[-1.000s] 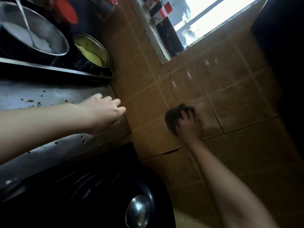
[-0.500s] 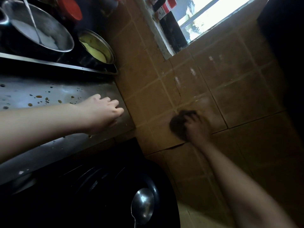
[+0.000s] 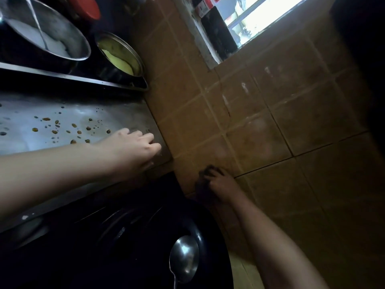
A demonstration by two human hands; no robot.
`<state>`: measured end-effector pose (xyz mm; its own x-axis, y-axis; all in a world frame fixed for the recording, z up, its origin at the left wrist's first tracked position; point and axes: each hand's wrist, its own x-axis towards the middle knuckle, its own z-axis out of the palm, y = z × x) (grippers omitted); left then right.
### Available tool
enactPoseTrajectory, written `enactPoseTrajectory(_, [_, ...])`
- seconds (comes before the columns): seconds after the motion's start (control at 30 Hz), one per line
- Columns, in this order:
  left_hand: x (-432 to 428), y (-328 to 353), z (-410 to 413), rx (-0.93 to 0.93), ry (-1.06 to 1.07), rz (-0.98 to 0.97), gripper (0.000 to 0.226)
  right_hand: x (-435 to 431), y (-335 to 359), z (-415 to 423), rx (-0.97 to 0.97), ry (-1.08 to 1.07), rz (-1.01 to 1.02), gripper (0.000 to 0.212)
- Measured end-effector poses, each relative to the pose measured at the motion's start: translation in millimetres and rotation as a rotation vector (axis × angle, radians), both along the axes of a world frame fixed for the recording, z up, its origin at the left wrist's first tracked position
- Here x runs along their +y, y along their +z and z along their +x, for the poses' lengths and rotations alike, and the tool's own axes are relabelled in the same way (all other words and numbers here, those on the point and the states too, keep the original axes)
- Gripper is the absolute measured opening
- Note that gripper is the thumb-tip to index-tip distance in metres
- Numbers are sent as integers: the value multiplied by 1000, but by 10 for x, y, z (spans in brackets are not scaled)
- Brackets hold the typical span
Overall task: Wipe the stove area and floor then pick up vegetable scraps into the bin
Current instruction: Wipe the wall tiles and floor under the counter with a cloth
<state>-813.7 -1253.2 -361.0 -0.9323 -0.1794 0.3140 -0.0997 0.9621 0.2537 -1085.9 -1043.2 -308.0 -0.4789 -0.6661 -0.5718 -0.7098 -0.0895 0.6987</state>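
My right hand (image 3: 218, 185) presses a dark cloth (image 3: 203, 180) against the brown tiled wall (image 3: 260, 126), just above the rim of a black wok. The cloth is mostly hidden under my fingers. My left hand (image 3: 133, 149) rests palm down on the steel stove surface (image 3: 62, 130) near its right edge, fingers slightly curled, holding nothing. Several small brown scraps and droplets (image 3: 56, 130) are scattered on the steel to the left of that hand.
A black wok (image 3: 145, 236) with a metal ladle (image 3: 183, 259) sits at the bottom. A steel pot (image 3: 48, 36) with white contents and a smaller pot (image 3: 120, 55) with yellow food stand at the top left. A window (image 3: 260, 15) is at the top right.
My right hand has slid the cloth down and to the left along the tiles, towards the wok rim. My left hand has stayed on the steel surface.
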Motion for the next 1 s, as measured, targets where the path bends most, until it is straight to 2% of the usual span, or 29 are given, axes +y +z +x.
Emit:
enactPoseTrajectory(0.17, [52, 41, -21, 18, -6, 26, 29, 239, 134, -34, 37, 74, -35, 37])
enactPoseTrajectory(0.23, [109, 80, -39, 42, -7, 16, 28, 236, 345, -13, 87, 46, -126, 35])
enactPoseTrajectory(0.43, [228, 383, -73, 139, 56, -12, 27, 221, 1457, 56, 330, 41, -581, 35])
enactPoseTrajectory(0.5, [312, 499, -62, 166, 50, -10, 28, 184, 1839, 70, 380, 6, -719, 40])
enactPoseTrajectory(0.63, [466, 745, -24, 244, 54, -3, 27, 275, 2263, 163, 258, -115, -1237, 54])
enactPoseTrajectory(0.67, [505, 792, -10, 255, 48, 9, 27, 355, 2267, 185, 241, -119, -1255, 57])
enactPoseTrajectory(0.73, [578, 866, 1, 268, 15, 21, 27, 553, 2181, 173, 298, -138, -1105, 51])
enactPoseTrajectory(0.8, [607, 892, 1, 266, -24, 10, 27, 733, 1979, 161, 376, -152, -833, 46])
enactPoseTrajectory(0.9, [546, 899, 29, 284, -22, 25, 27, 932, 1667, 230, 390, -146, -499, 39])
enactPoseTrajectory(1.0, [560, 892, 69, 279, -28, 8, 28, 1248, 1554, 343, 387, -225, -385, 39])
